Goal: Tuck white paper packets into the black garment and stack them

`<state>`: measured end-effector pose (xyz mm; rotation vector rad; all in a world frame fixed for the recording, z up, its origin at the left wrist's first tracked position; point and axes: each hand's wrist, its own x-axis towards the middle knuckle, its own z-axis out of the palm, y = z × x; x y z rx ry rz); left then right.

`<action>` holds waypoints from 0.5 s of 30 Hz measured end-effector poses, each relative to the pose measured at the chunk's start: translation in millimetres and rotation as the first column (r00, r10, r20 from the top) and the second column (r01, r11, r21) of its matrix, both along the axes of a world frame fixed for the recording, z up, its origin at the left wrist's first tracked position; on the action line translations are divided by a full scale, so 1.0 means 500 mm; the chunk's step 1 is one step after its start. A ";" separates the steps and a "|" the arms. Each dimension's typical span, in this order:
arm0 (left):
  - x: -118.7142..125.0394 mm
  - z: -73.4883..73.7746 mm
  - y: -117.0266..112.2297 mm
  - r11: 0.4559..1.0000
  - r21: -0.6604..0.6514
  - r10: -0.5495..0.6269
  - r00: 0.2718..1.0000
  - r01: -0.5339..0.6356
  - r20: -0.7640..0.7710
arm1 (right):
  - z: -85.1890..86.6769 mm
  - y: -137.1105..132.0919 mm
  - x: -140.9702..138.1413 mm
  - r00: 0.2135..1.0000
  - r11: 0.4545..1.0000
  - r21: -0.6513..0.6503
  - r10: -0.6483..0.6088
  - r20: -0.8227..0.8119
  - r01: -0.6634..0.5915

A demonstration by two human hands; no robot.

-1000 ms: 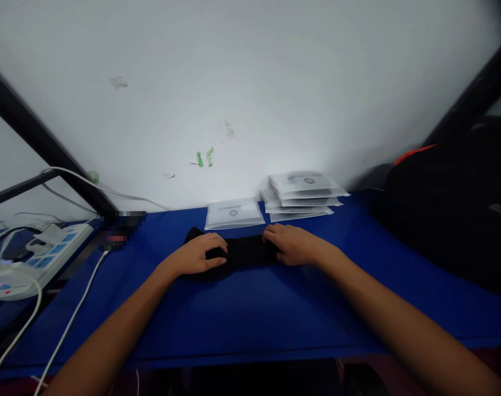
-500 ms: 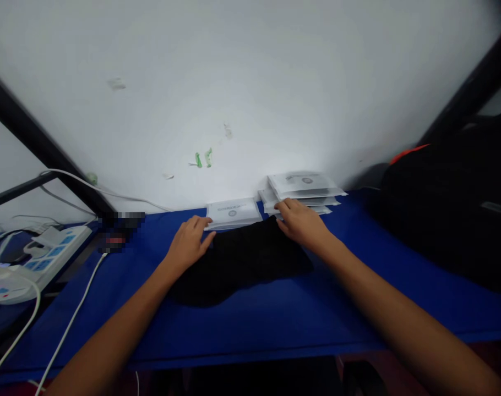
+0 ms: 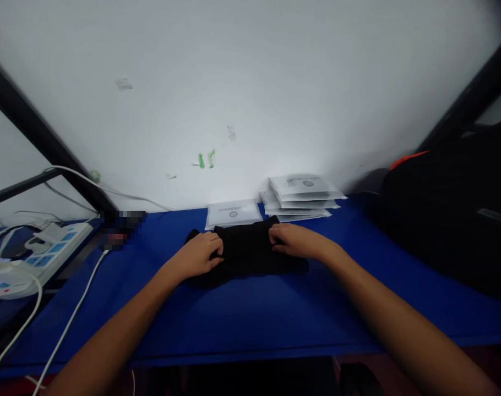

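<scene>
A black cloth (image 3: 247, 250) lies bunched on the blue table (image 3: 250, 308), just in front of a white packet (image 3: 233, 213). My left hand (image 3: 197, 256) grips the cloth's left end with its fingers curled round the fabric. My right hand (image 3: 297, 242) grips the right end in the same way, thumb and fingers pinched on a fold. Both hands rest low on the table, about a cloth's width apart.
A stack of white packets (image 3: 302, 193) sits at the back against the white wall. A large black bag (image 3: 452, 209) fills the right side. A white power strip (image 3: 39, 254) with cables lies at the left, beside a black metal frame.
The cloth was spread out wider half a second ago with my hands at its far edge by the packets. Both hands have drawn back toward me and the cloth is folded narrower.
</scene>
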<state>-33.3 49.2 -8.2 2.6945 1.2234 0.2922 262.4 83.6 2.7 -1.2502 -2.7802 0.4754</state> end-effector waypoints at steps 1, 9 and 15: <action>0.000 0.010 -0.007 0.999 -0.036 0.019 1.000 -0.018 0.022 | 0.008 -0.004 0.004 1.000 1.000 -0.027 -0.004 -0.024 0.003; -0.007 0.075 -0.043 0.638 -0.729 0.062 0.926 0.250 0.372 | 0.070 -0.022 0.053 0.920 0.924 -0.380 -0.104 -0.377 -0.051; 0.013 0.006 -0.014 0.980 -0.195 0.004 0.979 0.037 0.202 | 0.022 0.078 0.118 0.929 0.807 0.463 -0.288 -0.234 0.367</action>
